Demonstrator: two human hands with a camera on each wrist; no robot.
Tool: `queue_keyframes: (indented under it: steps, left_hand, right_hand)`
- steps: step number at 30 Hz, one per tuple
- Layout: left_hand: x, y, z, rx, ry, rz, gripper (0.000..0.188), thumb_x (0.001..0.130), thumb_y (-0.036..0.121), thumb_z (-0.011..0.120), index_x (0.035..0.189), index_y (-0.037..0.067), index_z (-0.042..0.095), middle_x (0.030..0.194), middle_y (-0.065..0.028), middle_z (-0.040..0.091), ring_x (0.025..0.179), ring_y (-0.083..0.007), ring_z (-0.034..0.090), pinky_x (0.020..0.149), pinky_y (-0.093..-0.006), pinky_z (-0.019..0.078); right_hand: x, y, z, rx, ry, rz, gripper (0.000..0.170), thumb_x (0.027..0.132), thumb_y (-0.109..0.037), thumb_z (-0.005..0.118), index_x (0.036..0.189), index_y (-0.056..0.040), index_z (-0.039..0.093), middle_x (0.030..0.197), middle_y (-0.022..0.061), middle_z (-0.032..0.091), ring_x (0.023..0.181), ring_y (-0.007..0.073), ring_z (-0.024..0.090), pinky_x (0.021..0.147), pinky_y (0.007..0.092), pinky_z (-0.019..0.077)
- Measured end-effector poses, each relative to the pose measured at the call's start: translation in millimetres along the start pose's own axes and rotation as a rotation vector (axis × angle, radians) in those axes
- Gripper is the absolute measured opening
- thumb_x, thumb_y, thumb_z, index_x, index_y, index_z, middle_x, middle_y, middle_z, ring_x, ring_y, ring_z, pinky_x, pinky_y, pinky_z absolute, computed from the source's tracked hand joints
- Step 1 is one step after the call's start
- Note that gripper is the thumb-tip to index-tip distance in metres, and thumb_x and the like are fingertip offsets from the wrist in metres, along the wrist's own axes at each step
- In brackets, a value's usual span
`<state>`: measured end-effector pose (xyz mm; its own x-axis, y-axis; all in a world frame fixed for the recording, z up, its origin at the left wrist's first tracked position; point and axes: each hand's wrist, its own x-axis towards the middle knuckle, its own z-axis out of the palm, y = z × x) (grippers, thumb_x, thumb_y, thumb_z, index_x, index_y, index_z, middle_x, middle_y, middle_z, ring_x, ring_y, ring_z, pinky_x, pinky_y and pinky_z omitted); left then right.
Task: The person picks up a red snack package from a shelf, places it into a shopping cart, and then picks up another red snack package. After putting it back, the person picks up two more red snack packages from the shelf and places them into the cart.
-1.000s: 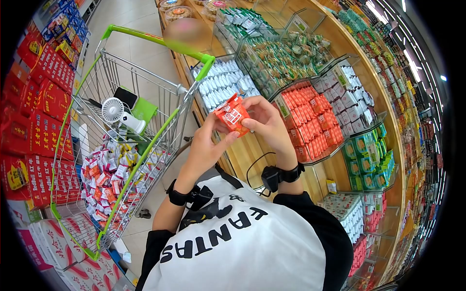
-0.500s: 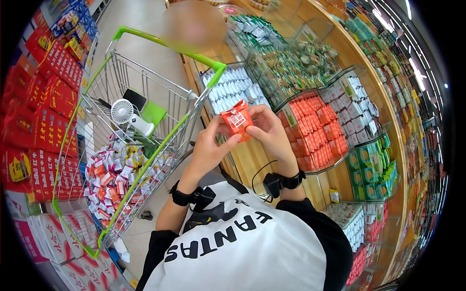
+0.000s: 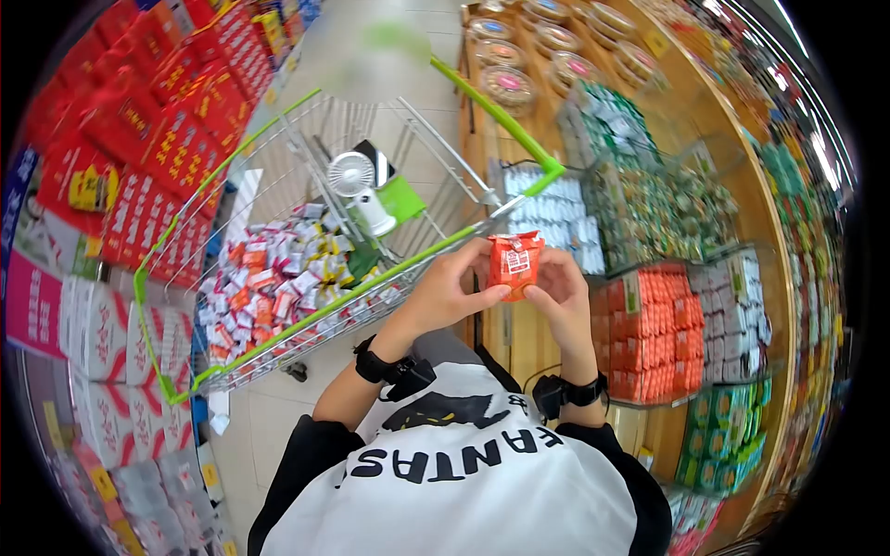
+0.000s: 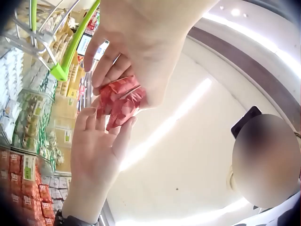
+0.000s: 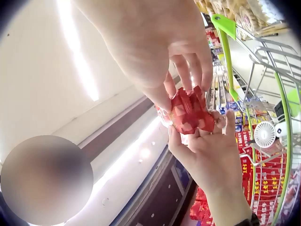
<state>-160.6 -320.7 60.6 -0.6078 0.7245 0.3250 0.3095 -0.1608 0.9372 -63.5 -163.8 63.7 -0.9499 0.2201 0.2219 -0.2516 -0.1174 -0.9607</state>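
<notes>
A small red-orange snack packet (image 3: 515,267) with white lettering is held up in front of the chest in the head view. My left hand (image 3: 449,289) pinches its left side, thumb at the lower corner. On the opposite side my right hand (image 3: 565,295) grips it between thumb and fingers. Both thumbs lie along the lower edge, and the printed face points toward the head camera. In the left wrist view the packet (image 4: 121,101) shows its crinkled wrapper between the two hands. The right wrist view has the packet (image 5: 190,112) from its other side.
A shopping cart (image 3: 508,122) stands ahead to the left, holding a heap of wrapped sweets (image 3: 278,278), a white handheld fan (image 3: 352,174) and a green box (image 3: 402,198). Bins of orange packets (image 3: 654,335) and green packets (image 3: 663,204) line the wooden shelf at right. Red cartons (image 3: 162,222) are stacked at left.
The head view has swung, so cart and shelves appear farther right. Both hands keep holding the packet, which now appears more upright and lower in view.
</notes>
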Motion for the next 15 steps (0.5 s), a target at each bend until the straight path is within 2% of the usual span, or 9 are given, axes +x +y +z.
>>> queue_keyframes:
  steps: [4,15]
  left_hand:
    - [-29,-2,-20,0.093,0.092,-0.053,0.048,0.070,0.018,0.065,0.110,-0.002,0.046,0.091,-0.0066,0.056,0.073,-0.0119,0.054,0.071,-0.0257,0.0438]
    - [-126,-19,-51,0.129,0.328,-0.246,0.045,0.072,0.015,0.064,0.109,-0.001,0.046,0.089,-0.0060,0.057,0.079,-0.0123,0.054,0.076,-0.0264,0.0428]
  right_hand:
    - [6,17,23,0.008,-0.091,0.093,0.034,0.072,0.000,0.062,0.102,-0.0027,0.046,0.108,0.0069,0.047,0.097,0.0155,0.051,0.083,0.0292,0.0410]
    - [18,58,83,-0.134,-0.485,0.144,0.032,0.071,-0.003,0.065,0.099,-0.0031,0.050,0.102,0.0059,0.051,0.092,0.0143,0.053,0.073,0.0263,0.0462]
